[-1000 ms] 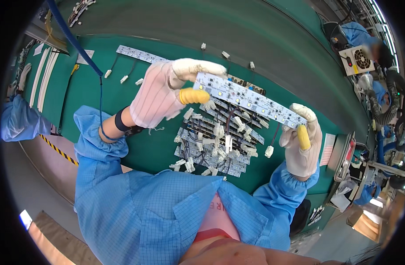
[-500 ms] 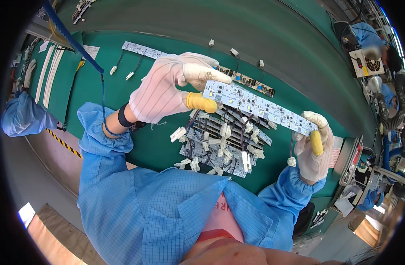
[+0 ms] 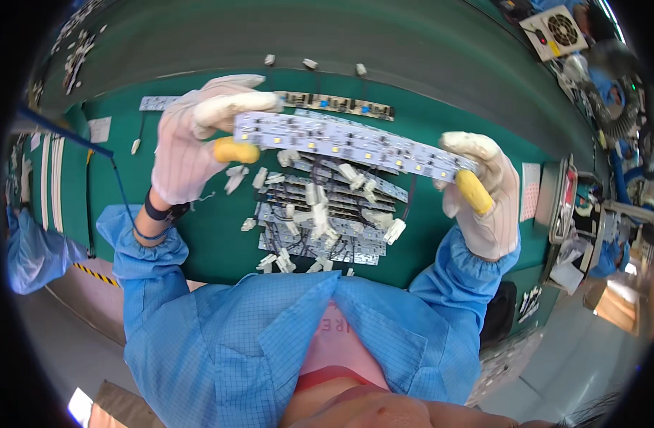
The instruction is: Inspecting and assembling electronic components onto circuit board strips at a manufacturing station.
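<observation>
A white LED circuit board strip (image 3: pixel 355 148) is raised above the bench, stretched between my two gloved hands. My left hand (image 3: pixel 191 139) pinches its left end between thumb and fingers. At the other end, my right hand (image 3: pixel 487 192) grips it the same way, a yellow finger cot on its thumb. Small square LEDs and chips dot the strip's face. Another board edge shows just behind its upper side; whether I hold that too I cannot tell. Below lies a pile of similar boards (image 3: pixel 363 250) with dark wires and white plug connectors (image 3: pixel 320 217).
Beyond my hands, a board with blue components (image 3: pixel 334 105) lies on the green mat (image 3: pixel 427 114), next to a white strip (image 3: pixel 159 103). Long white strips (image 3: pixel 52 185) lie far left. Metal trays (image 3: pixel 555 207) stand at right. A blue cord (image 3: pixel 113 171) runs to my left wrist strap.
The strip looks larger and more level, raised toward my head, with my hands farther apart. The whole scene has shifted left in the picture. Both hands keep their grip.
</observation>
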A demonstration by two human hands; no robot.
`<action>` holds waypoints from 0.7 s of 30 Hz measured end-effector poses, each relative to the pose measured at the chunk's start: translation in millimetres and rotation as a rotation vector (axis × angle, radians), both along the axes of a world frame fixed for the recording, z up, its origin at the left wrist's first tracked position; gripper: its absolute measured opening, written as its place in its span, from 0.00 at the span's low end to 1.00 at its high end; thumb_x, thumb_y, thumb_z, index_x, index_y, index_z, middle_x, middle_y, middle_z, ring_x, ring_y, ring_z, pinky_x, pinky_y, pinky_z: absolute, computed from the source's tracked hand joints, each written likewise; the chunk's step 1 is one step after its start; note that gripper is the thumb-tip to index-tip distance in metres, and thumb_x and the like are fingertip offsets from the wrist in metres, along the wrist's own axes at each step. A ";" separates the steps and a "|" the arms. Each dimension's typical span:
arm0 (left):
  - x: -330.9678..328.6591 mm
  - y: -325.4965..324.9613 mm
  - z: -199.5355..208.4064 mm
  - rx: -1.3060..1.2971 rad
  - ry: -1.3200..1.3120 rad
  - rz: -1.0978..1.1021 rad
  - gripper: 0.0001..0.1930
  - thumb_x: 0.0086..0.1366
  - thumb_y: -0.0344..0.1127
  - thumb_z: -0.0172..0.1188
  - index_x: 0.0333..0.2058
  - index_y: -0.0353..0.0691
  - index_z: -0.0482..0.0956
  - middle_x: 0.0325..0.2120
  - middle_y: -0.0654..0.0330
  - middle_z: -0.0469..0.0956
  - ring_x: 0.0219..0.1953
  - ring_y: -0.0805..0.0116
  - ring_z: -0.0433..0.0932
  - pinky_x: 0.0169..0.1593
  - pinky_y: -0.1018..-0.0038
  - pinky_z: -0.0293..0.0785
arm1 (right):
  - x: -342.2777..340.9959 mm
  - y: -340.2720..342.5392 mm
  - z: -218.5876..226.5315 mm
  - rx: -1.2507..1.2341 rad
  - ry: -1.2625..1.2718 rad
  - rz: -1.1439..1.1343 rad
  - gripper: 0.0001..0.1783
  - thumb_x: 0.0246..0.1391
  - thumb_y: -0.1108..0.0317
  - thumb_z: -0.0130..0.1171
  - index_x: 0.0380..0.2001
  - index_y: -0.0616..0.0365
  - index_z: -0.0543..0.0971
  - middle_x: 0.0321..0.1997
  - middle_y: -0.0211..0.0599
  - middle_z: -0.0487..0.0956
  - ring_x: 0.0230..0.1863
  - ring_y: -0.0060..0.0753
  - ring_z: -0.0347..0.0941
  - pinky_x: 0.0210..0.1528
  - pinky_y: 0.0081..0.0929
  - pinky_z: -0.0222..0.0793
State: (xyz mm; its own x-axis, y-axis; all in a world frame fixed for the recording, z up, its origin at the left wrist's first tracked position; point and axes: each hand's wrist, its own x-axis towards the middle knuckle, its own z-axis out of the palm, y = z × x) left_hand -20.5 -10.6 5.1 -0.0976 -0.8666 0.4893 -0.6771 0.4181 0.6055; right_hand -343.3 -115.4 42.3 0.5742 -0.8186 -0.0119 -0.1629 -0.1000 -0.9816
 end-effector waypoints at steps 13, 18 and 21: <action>-9.4 -0.4 -0.6 0.364 0.226 0.202 0.20 0.63 0.40 0.54 0.51 0.37 0.77 0.41 0.56 0.82 0.43 0.71 0.79 0.50 0.77 0.71 | -10.5 -10.4 3.3 0.264 -0.298 0.379 0.49 0.47 0.42 0.67 0.60 0.68 0.63 0.52 0.45 0.73 0.47 0.31 0.75 0.31 0.18 0.72; -11.2 -5.6 0.5 0.330 0.060 0.211 0.20 0.63 0.41 0.51 0.51 0.38 0.78 0.40 0.53 0.82 0.42 0.71 0.80 0.50 0.77 0.71 | -15.9 -8.7 6.3 0.301 -0.314 0.396 0.50 0.45 0.40 0.67 0.60 0.67 0.63 0.51 0.45 0.74 0.47 0.31 0.75 0.32 0.19 0.73; -9.4 -2.8 -6.2 0.352 0.207 0.246 0.22 0.62 0.43 0.57 0.51 0.37 0.78 0.41 0.54 0.82 0.42 0.72 0.80 0.51 0.78 0.71 | -13.5 -5.7 11.9 0.312 -0.212 0.342 0.40 0.52 0.48 0.65 0.58 0.66 0.65 0.51 0.44 0.74 0.47 0.30 0.75 0.33 0.19 0.74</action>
